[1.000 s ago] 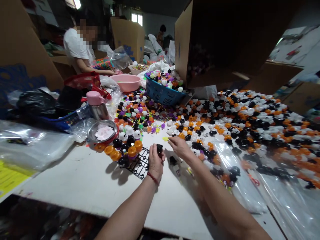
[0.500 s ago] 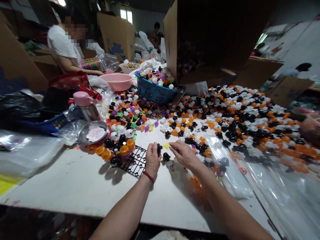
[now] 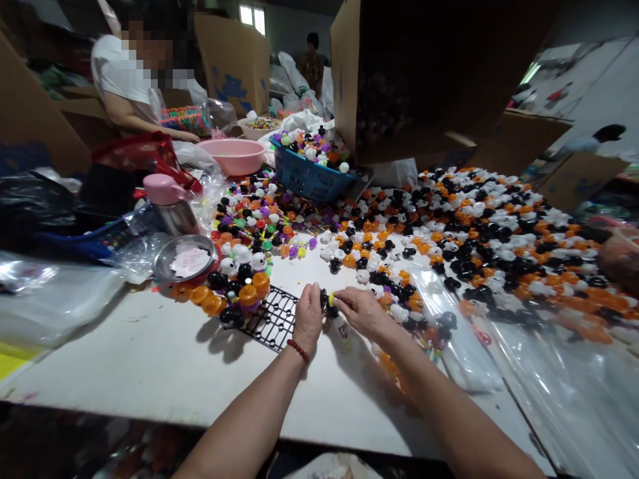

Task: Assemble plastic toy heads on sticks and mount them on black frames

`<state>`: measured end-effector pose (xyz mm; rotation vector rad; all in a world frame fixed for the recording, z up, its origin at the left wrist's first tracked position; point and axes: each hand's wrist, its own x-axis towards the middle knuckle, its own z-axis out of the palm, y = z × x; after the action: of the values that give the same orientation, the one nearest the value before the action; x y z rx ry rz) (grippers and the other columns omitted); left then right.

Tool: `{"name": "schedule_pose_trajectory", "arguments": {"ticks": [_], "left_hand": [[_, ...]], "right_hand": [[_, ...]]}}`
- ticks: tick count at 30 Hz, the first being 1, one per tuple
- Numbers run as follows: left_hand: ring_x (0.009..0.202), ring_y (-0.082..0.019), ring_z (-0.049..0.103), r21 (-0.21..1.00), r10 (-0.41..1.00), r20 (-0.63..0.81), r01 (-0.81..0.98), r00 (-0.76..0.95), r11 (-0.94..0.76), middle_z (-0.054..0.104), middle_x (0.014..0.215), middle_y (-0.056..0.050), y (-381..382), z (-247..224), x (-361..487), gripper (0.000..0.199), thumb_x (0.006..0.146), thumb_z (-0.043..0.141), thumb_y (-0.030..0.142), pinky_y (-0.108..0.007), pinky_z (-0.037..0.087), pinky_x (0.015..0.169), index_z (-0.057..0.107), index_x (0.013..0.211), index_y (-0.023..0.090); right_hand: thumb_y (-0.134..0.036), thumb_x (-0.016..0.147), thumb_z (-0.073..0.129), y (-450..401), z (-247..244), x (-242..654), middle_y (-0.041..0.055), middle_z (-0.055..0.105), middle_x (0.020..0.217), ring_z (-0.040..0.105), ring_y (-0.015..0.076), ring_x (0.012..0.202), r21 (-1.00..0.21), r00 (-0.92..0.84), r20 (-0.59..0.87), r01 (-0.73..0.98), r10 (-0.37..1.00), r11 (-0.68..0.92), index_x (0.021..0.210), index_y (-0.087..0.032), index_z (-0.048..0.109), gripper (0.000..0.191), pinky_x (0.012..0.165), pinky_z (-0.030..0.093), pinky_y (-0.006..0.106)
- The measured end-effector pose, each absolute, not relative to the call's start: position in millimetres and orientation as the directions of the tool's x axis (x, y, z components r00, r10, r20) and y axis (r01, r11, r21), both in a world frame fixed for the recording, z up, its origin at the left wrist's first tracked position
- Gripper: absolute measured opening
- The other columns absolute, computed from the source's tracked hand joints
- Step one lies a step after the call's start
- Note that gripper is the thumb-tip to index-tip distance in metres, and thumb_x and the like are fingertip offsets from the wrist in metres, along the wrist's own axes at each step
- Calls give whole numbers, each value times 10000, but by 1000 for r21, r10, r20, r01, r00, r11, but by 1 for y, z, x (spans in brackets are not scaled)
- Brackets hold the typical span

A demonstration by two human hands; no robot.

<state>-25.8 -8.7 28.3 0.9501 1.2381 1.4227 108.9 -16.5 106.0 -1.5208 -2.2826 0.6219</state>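
My left hand (image 3: 308,316), with a red bead bracelet at the wrist, is closed on a small black plastic piece (image 3: 323,299). My right hand (image 3: 363,311) pinches a small yellow-green piece (image 3: 331,299) against it, so the two pieces meet between my fingertips. Just below them is a small clear toy part with a purple mark (image 3: 342,328), partly hidden; I cannot tell what supports it. Beside my left hand lies a black grid rack (image 3: 274,316). Orange pumpkin heads (image 3: 248,295), black heads and white heads stand at its left end.
A large heap of black, white and orange plastic heads (image 3: 479,233) covers the right side. Clear plastic bags (image 3: 459,352) lie nearby. Behind are a blue basket (image 3: 312,176) and a pink basin (image 3: 233,154). A pink-lidded flask (image 3: 172,203) and round tin (image 3: 186,259) stand left. A co-worker (image 3: 124,86) sits beyond.
My right hand has moved slightly left, bringing the yellow-green piece from a small gap into contact with the black piece. My left hand has stayed nearly in place.
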Motion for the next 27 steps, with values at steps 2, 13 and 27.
{"name": "schedule_pose_trajectory", "arguments": {"ticks": [2,13,27], "left_hand": [[606,-157,387,993,970,-7,-115,-244,-22,442,616,21,-11,25,-25,329,905,589,440,-284,385,654,502,663,235],[606,-176,414,990,974,139,47,-180,-133,489,625,22,-14,21,-26,330,933,531,477,-297,332,645,538,697,247],[631,-159,498,995,950,49,-72,-307,-75,580,696,-8,2,13,-30,244,850,645,431,-265,382,604,609,762,207]], "right_hand": [[-206,968,520,-21,99,101,43,656,798,560,159,742,-471,-352,25,821,936,322,803,-188,680,231,699,388,265],[-205,997,461,-27,91,105,46,651,818,559,164,779,-491,-336,-22,824,942,282,819,-182,651,262,736,401,265],[-209,949,529,82,89,99,172,670,1051,629,267,984,-128,-202,10,971,979,202,1107,-159,664,214,818,439,322]]}}
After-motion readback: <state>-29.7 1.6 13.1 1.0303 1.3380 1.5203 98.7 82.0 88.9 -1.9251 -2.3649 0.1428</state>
